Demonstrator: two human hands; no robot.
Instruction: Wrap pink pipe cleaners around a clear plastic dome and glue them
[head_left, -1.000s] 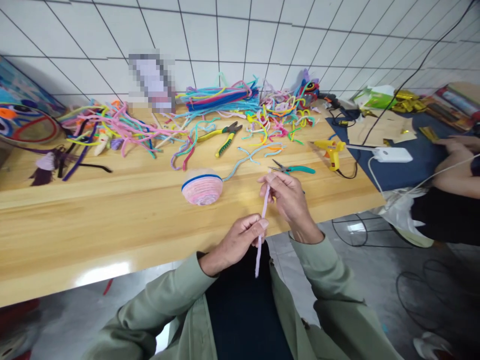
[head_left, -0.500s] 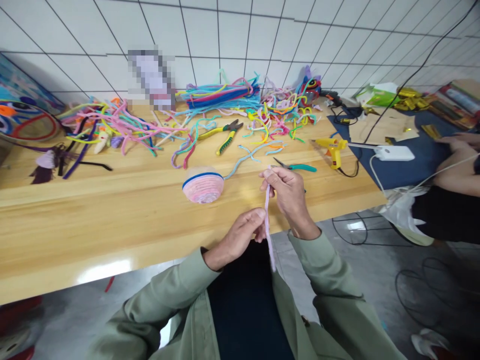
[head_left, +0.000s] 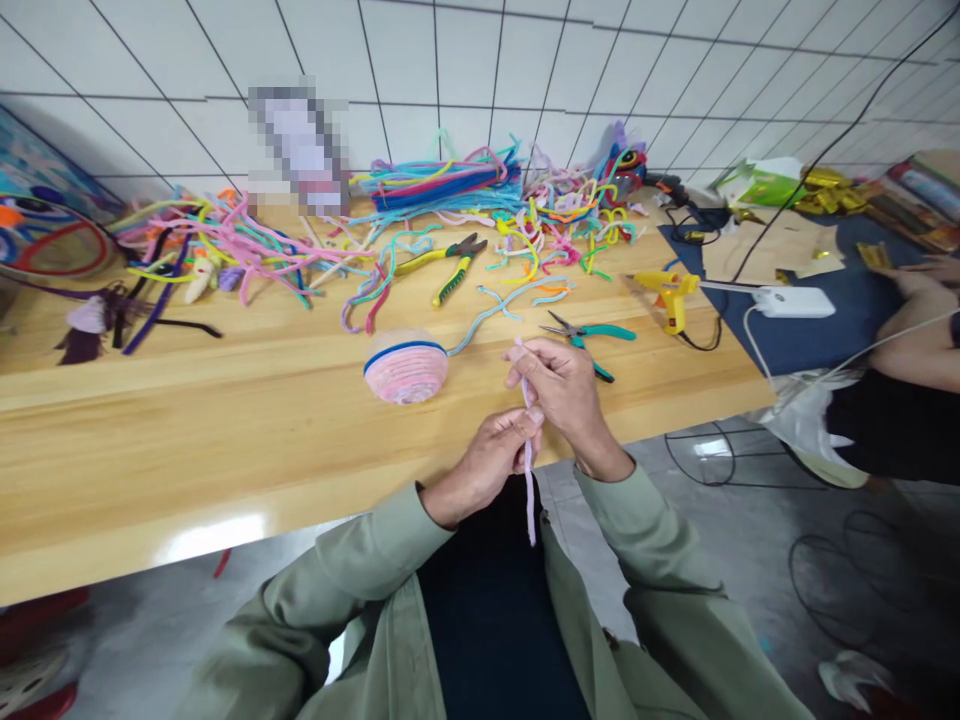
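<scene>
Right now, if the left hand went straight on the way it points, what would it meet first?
Most likely the right hand, just ahead, pinching the same lilac stem; depth is hard to judge.

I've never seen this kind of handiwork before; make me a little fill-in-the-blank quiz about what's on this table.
1. The bare left hand and bare right hand pinch a pale lilac fuzzy strip; the teal-handled metal pliers lie nearer the ____ hand.
2. The band edging the pink coiled dome-shaped piece is ____.
3. The other metal pliers have handles coloured yellow and ____.
4. The plastic glue gun is ____.

Missing words: right; blue; green; yellow.
</scene>
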